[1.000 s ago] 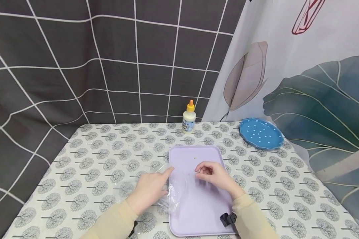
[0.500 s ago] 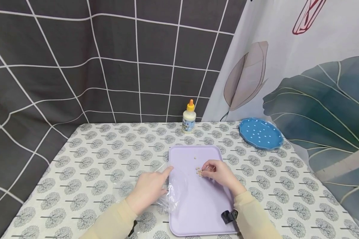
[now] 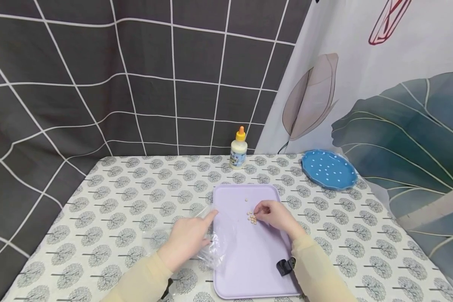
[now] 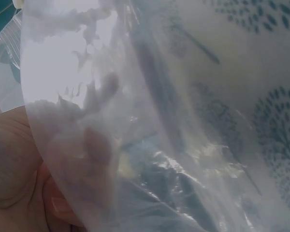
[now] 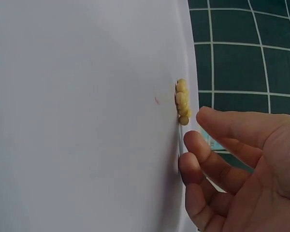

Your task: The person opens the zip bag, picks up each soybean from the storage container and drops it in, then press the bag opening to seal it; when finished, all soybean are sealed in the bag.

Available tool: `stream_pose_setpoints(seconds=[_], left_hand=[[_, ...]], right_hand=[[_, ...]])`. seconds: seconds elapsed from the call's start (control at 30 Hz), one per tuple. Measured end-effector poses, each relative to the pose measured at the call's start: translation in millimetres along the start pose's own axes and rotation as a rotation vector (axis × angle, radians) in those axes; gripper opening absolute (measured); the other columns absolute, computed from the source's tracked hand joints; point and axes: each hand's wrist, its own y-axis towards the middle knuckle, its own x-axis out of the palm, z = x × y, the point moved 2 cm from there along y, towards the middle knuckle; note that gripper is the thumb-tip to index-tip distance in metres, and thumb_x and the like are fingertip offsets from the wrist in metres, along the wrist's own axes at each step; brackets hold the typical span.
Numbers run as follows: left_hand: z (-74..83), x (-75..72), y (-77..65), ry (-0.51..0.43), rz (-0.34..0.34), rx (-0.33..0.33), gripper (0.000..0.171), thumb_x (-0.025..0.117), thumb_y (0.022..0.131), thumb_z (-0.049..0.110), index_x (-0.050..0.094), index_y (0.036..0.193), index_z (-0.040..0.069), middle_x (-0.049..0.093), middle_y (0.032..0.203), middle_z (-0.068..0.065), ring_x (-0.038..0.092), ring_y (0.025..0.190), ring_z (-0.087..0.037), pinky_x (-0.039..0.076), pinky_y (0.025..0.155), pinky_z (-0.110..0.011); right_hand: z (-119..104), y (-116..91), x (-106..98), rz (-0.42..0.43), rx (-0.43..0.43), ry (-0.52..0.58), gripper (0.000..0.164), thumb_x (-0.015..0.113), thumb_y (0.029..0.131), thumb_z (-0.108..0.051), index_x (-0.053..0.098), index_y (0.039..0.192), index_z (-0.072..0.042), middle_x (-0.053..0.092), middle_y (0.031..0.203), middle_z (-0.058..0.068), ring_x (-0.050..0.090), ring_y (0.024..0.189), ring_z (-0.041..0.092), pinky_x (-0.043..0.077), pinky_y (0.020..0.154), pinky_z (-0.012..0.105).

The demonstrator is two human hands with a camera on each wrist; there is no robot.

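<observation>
A small cluster of pale yellow, round beans (image 3: pixel 251 218) lies on the lilac tray (image 3: pixel 245 268) in the head view, with a single bean (image 3: pixel 246 200) farther back. My right hand (image 3: pixel 274 214) is right beside the cluster, fingers loosely curved. In the right wrist view its thumb and forefinger stand apart next to the beans (image 5: pixel 182 102), with nothing visible between them. My left hand (image 3: pixel 188 239) holds a clear plastic bag (image 3: pixel 219 247) at the tray's left edge, forefinger stretched over the rim. Crinkled film of the bag (image 4: pixel 150 145) fills most of the left wrist view and partly veils the fingers.
Behind the tray a glue bottle (image 3: pixel 238 151) with a yellow and orange cap stands upright. A blue dotted plate (image 3: pixel 329 169) lies at the back right. Tree-print cloth (image 3: pixel 136 201) covers the table, and a dark gridded curtain (image 3: pixel 143 84) hangs behind.
A cluster of beans now lies on the tray where a second ago only one bean showed. My right hand has shifted slightly right, off the cluster. The left hand stays put.
</observation>
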Motion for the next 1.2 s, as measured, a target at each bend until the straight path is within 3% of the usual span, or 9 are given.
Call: stream_pose_setpoints(seconds=[0.23,0.4,1.2], left_hand=[[-0.5,-1.0,-1.7,-0.003,-0.002,0.005,0.077,0.080,0.070,0.035,0.048,0.137,0.014,0.061,0.068,0.005,0.052,0.053,-0.009,0.040,0.049,-0.023],[0.0,-1.5,-1.8,0.006,-0.006,0.003,0.076,0.080,0.070,0.036,0.048,0.136,0.014,0.061,0.067,0.005,0.052,0.053,-0.009,0.039,0.048,-0.024],[2.0,-0.6,-1.8,0.035,0.003,0.000,0.076,0.079,0.071,0.040,0.049,0.136,0.015,0.057,0.062,0.007,0.046,0.048,-0.008,0.036,0.045,-0.024]], right_hand=[[0.2,6.8,-0.5,-0.020,-0.024,-0.051,0.013,0.066,0.081,0.000,0.068,0.082,-0.013,0.058,0.074,-0.003,0.052,0.072,0.013,0.046,0.072,0.031],[-0.8,7.0,-0.5,-0.020,-0.023,-0.084,0.015,0.066,0.079,0.000,0.070,0.081,-0.014,0.059,0.075,-0.003,0.053,0.074,0.013,0.046,0.074,0.032],[-3.2,3.8,0.0,-0.042,0.025,-0.094,0.008,0.072,0.077,-0.005,0.067,0.078,-0.012,0.055,0.066,-0.002,0.049,0.061,0.012,0.043,0.059,0.027]])
